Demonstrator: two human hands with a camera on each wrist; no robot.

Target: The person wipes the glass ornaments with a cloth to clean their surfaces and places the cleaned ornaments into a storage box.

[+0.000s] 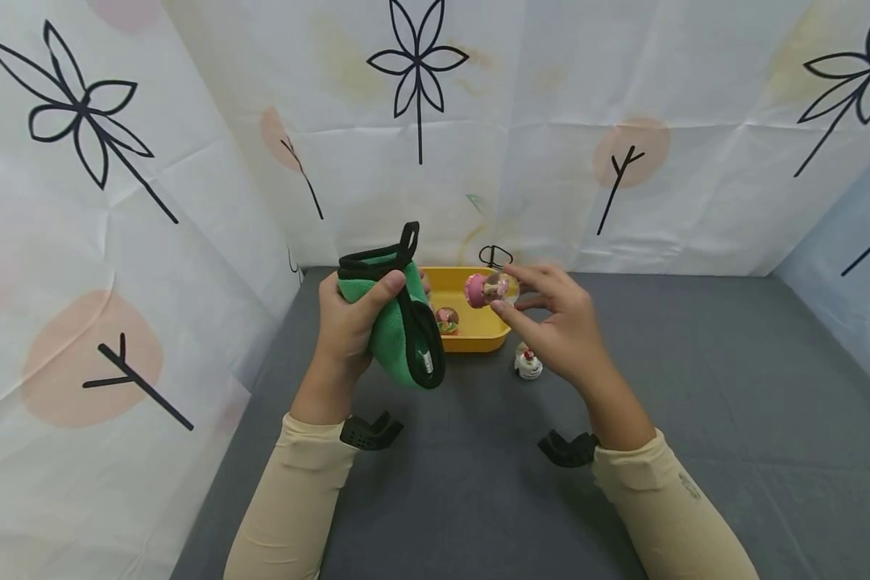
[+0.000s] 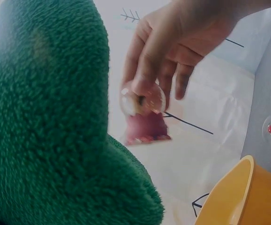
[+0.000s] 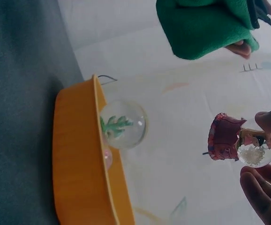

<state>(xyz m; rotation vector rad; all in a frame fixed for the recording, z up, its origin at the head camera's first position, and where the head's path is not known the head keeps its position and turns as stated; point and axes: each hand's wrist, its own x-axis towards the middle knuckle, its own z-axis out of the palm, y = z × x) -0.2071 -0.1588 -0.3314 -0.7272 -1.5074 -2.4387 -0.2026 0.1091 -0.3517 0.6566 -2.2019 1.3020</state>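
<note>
My left hand [image 1: 348,318] grips a folded green cloth [image 1: 391,342] with black edging and a loop, thumb across its front. In the left wrist view the fluffy green cloth [image 2: 46,117] fills the left side. A small snow globe [image 1: 489,290] with a pink base is pinched by its clear ball between the thumb and fingers of my right hand [image 1: 561,318]. It is tipped sideways, base toward the cloth, above the yellow tray [image 1: 478,345]. The right wrist view shows the globe's dark pink base [image 3: 224,136] and a figure inside the ball.
Inside the tray stands another snow globe [image 1: 447,321]; the right wrist view shows a clear ball with a green plant [image 3: 124,124] there. A white-based snow globe [image 1: 528,362] sits on the grey table [image 1: 696,362] just right of the tray. Patterned white cloth [image 1: 522,161] hangs behind.
</note>
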